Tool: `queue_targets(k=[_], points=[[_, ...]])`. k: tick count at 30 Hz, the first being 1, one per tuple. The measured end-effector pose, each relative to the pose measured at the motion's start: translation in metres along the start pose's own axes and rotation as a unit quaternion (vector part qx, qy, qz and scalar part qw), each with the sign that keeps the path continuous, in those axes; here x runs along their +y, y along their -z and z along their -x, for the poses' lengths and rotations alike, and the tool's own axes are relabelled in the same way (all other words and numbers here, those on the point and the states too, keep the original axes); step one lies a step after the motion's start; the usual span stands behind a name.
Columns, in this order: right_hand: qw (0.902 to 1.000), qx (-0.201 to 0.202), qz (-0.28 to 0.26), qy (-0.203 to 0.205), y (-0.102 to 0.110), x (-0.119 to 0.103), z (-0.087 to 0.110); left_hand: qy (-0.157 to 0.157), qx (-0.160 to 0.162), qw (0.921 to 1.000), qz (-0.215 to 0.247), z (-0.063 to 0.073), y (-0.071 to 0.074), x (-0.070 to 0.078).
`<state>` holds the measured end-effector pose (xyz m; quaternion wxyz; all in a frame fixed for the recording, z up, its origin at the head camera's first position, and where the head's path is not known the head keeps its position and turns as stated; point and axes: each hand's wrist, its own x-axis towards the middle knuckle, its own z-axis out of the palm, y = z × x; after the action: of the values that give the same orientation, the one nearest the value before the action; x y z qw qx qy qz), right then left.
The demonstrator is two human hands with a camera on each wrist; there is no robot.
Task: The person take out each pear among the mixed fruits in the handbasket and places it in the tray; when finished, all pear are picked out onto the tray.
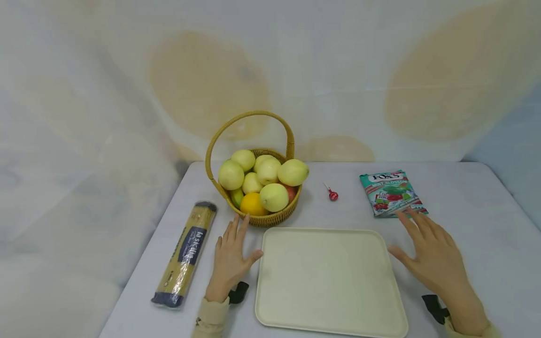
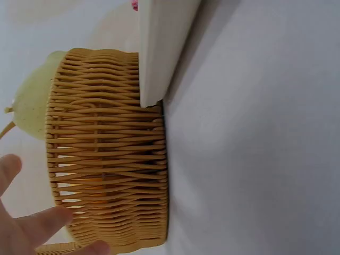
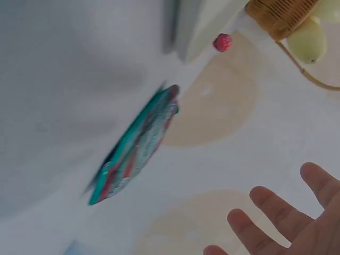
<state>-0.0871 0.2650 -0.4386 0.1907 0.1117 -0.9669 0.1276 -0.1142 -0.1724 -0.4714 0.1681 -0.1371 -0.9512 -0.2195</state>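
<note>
My left hand [image 1: 229, 263] hovers with spread fingers between a pack of spaghetti [image 1: 186, 256] and the cream tray [image 1: 329, 281], its fingertips near the front of the wicker basket [image 2: 106, 154]. Past the tray's right edge, my right hand [image 1: 435, 253] is held out, fingers apart and holding nothing. Its fingertips overlap the lower edge of a green candy bag [image 1: 393, 193] in the head view. The basket carries several pale green-yellow fruits [image 1: 231, 175] and an orange [image 1: 253, 204]. Behind the tray lies a red lollipop [image 1: 333, 195].
A white cloth covers the table [image 1: 460, 202], and a patterned curtain [image 1: 329, 70] hangs behind it. The basket's tall arched handle [image 1: 253, 113] rises above the fruit. Each wrist wears a black camera mount [image 1: 238, 292].
</note>
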Motion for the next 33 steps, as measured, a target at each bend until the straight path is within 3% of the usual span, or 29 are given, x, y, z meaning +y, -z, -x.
queue_targets(k=[5,8,11,15,19,25,33], points=[[0.9987,0.02,-0.023,0.04,0.003,-0.013,-0.018,-0.011,0.041,0.9984,0.036,0.001,-0.007,-0.001],[0.9977,0.015,-0.042,0.052,0.004,-0.022,-0.027,-0.013,0.031,0.9967,0.074,0.003,-0.009,0.001],[0.997,0.004,-0.053,0.057,0.004,-0.03,-0.031,-0.004,-0.037,0.9924,0.117,0.01,-0.01,0.004],[0.9961,-0.006,-0.064,0.061,0.0,-0.035,-0.034,0.021,-0.15,0.9792,0.136,0.021,-0.006,0.01],[0.9907,-0.003,-0.109,0.082,-0.007,-0.041,-0.044,0.016,-0.198,0.971,0.132,0.026,-0.001,0.015],[0.9702,-0.014,-0.212,0.116,-0.023,-0.062,-0.069,-0.007,-0.206,0.9715,0.116,0.033,0.001,0.023],[0.9399,0.012,-0.279,0.196,-0.035,-0.115,-0.107,-0.008,-0.198,0.9719,0.127,0.043,-0.008,0.024]])
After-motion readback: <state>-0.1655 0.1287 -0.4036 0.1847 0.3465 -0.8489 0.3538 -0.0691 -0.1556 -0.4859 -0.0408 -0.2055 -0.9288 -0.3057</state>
